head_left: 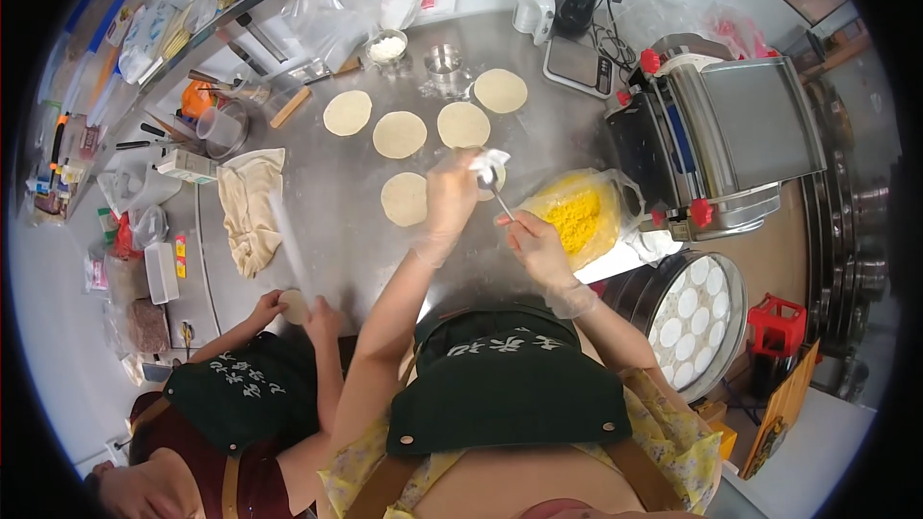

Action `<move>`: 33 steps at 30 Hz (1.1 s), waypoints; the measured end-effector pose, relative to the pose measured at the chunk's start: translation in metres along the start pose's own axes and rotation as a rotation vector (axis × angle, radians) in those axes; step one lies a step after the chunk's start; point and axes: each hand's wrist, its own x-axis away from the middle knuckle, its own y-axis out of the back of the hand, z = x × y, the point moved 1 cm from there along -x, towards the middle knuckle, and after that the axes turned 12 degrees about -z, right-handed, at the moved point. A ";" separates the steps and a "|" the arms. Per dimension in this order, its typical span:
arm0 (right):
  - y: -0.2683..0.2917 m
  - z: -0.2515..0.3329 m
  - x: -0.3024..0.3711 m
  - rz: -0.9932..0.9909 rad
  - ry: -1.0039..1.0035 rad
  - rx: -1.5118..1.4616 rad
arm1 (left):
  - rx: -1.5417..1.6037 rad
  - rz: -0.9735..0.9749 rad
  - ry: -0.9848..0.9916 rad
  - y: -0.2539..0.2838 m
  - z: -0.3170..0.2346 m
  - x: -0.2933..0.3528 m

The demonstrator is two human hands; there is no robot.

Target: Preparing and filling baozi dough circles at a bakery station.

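In front of me, my left hand (452, 194) is raised over the steel table with its fingers closed at a small white lump (490, 161). I cannot make out what the lump is. My right hand (538, 248) grips a thin metal spoon (503, 198), whose far end meets the white lump. Under the hands, one flat dough round (494, 183) is partly hidden. Several more lie beyond and to the left, such as this pale dough disc (399, 135). Beside my right hand sits an open plastic bag of yellow crumbly filling (577, 223).
At left, a co-worker's hands (274, 308) hold a dough round near a folded cloth (250, 211). A roller machine (707, 135) stands at right, above a round tray (738, 327) of white discs. Farther back are a scale (578, 67), a metal ring (444, 61) and a bowl (386, 48).
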 end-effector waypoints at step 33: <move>0.003 0.017 -0.038 -0.631 0.883 0.789 | 1.161 -0.099 1.011 -0.012 -0.036 0.039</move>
